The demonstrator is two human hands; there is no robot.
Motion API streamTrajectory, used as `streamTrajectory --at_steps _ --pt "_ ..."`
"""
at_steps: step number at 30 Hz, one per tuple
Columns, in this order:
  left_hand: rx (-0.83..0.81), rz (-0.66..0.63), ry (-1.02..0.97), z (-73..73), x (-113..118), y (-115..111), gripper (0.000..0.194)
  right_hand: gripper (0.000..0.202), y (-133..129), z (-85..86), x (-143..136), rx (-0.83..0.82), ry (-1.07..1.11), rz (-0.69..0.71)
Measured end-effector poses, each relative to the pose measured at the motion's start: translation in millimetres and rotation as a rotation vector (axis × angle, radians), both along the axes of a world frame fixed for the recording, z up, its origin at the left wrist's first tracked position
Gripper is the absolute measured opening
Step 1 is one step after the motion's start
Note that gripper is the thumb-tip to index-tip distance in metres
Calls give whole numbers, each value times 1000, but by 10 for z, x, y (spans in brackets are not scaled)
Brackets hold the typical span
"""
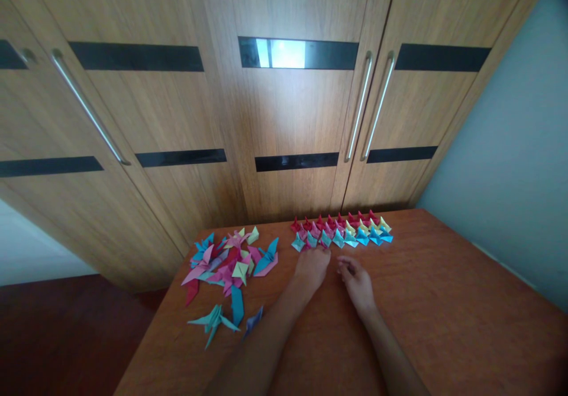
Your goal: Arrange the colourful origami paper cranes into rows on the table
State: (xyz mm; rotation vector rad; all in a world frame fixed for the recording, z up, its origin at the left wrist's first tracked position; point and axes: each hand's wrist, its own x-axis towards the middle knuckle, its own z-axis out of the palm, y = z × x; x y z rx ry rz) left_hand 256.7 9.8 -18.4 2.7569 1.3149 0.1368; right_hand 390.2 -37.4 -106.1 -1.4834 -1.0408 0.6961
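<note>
From where I stand in the room, two bare hands are at the centre of a clock laid over a reddish-brown wooden table (444, 313). At 12 o'clock, close-set rows of small origami cranes (338, 238) run left to right: red at the back, pink and yellow between, turquoise and blue in front. The left hand (313, 267) bends over their near edge, pink paper showing at its fingertips; I cannot tell whether it grips any. The right hand (356, 282), towards 3 o'clock, has loosely curled fingers with nothing visible between them. The cranes should be feather-light, crisp yet easily crushed, best pinched at the thick folded body rather than a thin tip. Crowded neighbours leave fingers little room. At 9 o'clock lies an overlapping pile of larger cranes (228, 274); at 8, a teal crane (215, 319) and a purple paper piece (254, 320) beside the left forearm (271, 337). A wooden wardrobe (293, 106) blocks 12 o'clock
</note>
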Motion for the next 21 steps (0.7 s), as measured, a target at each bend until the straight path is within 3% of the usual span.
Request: streamTrajectory --at_steps 6,15,21 --pt "-3 57 -99 158 -409 -110 22 37 -13 13 -5 11 -44 18" --pt "72 276 -275 394 -1759 -153 21 30 -67 88 -93 18 -226 43" --pt "102 472 -332 353 -2500 -46 29 26 -87 109 -130 24 -321 71"
